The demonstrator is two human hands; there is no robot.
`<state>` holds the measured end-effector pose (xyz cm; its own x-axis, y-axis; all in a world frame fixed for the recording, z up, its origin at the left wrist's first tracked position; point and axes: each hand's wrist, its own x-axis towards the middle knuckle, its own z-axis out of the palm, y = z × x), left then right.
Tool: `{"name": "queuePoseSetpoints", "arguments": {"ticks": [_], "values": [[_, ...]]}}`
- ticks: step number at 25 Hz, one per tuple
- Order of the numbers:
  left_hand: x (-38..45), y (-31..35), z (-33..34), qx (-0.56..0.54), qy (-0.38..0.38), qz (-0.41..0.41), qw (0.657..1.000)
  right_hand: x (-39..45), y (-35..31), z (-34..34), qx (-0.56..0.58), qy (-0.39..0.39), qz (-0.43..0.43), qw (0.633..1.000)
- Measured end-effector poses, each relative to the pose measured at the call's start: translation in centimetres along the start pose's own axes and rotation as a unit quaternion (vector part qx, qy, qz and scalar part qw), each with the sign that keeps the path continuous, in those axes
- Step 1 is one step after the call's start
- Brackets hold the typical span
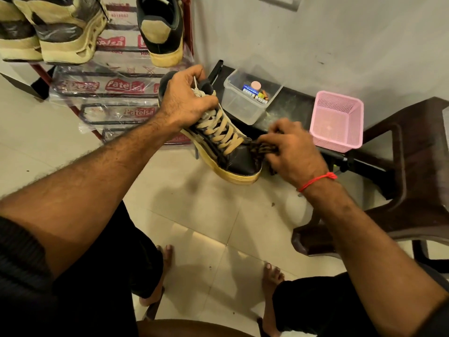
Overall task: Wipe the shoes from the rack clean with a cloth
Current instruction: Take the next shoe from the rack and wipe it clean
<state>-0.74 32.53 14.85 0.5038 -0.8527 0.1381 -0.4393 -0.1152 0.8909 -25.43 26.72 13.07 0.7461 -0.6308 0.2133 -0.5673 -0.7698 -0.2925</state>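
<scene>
My left hand (187, 98) grips the black shoe (226, 144) at its laced top, fingers curled round the tongue, holding it in the air just right of the rack (116, 76). My right hand (294, 152) pinches a dark cloth (263, 148) against the toe. Three other shoes sit on the rack's top shelf, far left.

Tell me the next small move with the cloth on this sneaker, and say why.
Probably draw the cloth back across the toe cap. The right hand already pinches it against the black sneaker's toe, while the left hand grips the shoe near its collar and laces, holding it off the floor.
</scene>
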Motion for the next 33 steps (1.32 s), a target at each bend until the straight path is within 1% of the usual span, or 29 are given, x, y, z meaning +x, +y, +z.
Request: {"name": "queuePoseSetpoints", "arguments": {"ticks": [1, 3, 6, 8, 9, 11, 13, 15, 17, 18, 21, 22, 24, 26, 28, 30, 33], "values": [[0.1, 0.1, -0.2, -0.011, 0.013, -0.007, 1.0, 0.0, 1.1, -0.4, 0.013, 0.021, 0.038, 0.999], [0.2, 0.4, -0.5, -0.028, 0.021, -0.01, 0.999, -0.3, 2.1, -0.9, 0.056, 0.052, 0.078, 0.994], [0.1, 0.4, -0.4, -0.017, 0.024, -0.002, 1.0, -0.4, 1.2, -1.4, 0.115, 0.066, 0.08, 0.988], [0.1, 0.3, -0.3, -0.016, 0.026, -0.002, 1.0, -0.4, 0.2, -1.6, 0.128, 0.049, 0.056, 0.989], [0.2, 0.1, -0.3, -0.015, 0.026, -0.002, 1.0, -0.5, -0.4, -1.4, 0.122, 0.029, 0.042, 0.991], [0.3, -0.2, -0.1, -0.006, 0.021, 0.011, 1.0, -0.8, -1.5, -0.7, 0.083, -0.013, 0.013, 0.996], [0.2, -0.2, 0.0, 0.001, 0.016, 0.021, 1.0, -0.8, -1.7, -0.2, 0.051, -0.034, -0.014, 0.998], [0.3, 0.0, -0.2, -0.006, 0.022, 0.01, 1.0, -0.6, -1.3, -0.4, 0.068, -0.028, -0.006, 0.997], [0.5, 0.0, -0.6, -0.018, 0.049, -0.011, 0.999, -0.5, -0.7, -0.9, 0.116, -0.023, 0.026, 0.993], [0.5, -0.1, -0.8, -0.024, 0.063, -0.023, 0.997, -0.6, -0.6, -1.0, 0.137, -0.033, 0.026, 0.99], [0.5, -0.6, -1.2, -0.038, 0.08, -0.039, 0.995, -1.2, -1.2, -1.3, 0.131, -0.079, -0.04, 0.987], [0.5, -0.8, -1.2, -0.041, 0.084, -0.04, 0.995, -1.2, -1.1, -1.3, 0.124, -0.078, -0.051, 0.988], [0.4, -0.5, -0.9, -0.061, 0.064, -0.024, 0.996, -0.8, -0.3, -1.2, 0.125, -0.034, -0.025, 0.991], [0.0, 0.2, -0.2, -0.074, -0.004, 0.015, 0.997, -0.4, 0.6, -0.9, 0.114, 0.009, -0.002, 0.993], [-0.7, 1.1, 0.9, -0.079, -0.058, 0.044, 0.994, -0.1, 1.1, -0.5, 0.092, 0.011, -0.009, 0.996], [-0.8, 1.5, 1.2, -0.08, -0.05, 0.058, 0.994, -0.1, 1.4, -0.3, 0.101, 0.008, -0.01, 0.995], [-0.2, 1.1, 0.1, -0.072, 0.017, 0.053, 0.996, -0.1, 1.4, -0.9, 0.134, 0.034, 0.007, 0.99]]}}
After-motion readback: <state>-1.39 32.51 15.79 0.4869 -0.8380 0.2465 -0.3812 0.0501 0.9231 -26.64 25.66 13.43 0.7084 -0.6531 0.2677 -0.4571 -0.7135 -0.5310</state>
